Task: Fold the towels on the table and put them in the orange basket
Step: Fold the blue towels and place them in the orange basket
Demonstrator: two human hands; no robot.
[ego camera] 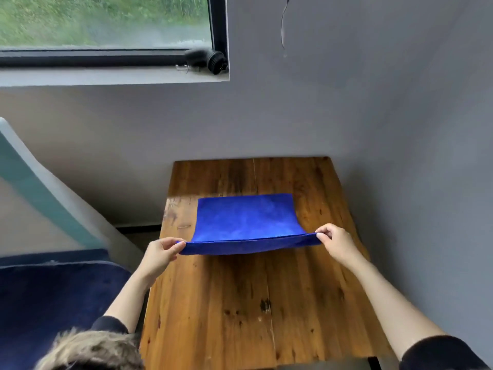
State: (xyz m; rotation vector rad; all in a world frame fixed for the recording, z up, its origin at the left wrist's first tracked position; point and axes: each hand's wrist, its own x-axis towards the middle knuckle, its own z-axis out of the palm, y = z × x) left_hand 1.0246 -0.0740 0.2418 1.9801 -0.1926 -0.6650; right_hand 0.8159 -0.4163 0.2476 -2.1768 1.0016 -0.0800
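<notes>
Blue towel (246, 218) is up at its near edge, pinched at both near corners! The left hand (160, 253) nips the left corner between thumb and fingertips, the right hand (337, 243) does the same at the right corner, and the edge hangs taut between them, lifted off the wooden table (240, 303). Beyond the two pinches, the rest of the cloth slopes down and lies flat on the tabletop, its far edge resting on the wood, well short of the grey wall (373, 102) behind.

Around the grip: bare planks on the near side of the hands, nothing lying between the hands and the cloth's far edge. Out past the left hand, off the table's side, sits a dark blue cushioned seat (53, 297), with a pale slanted panel (40, 182) rising behind it. Far beyond the towel, a window (106, 22) with a small black object (213, 60) on its sill. No basket shows in this view.
</notes>
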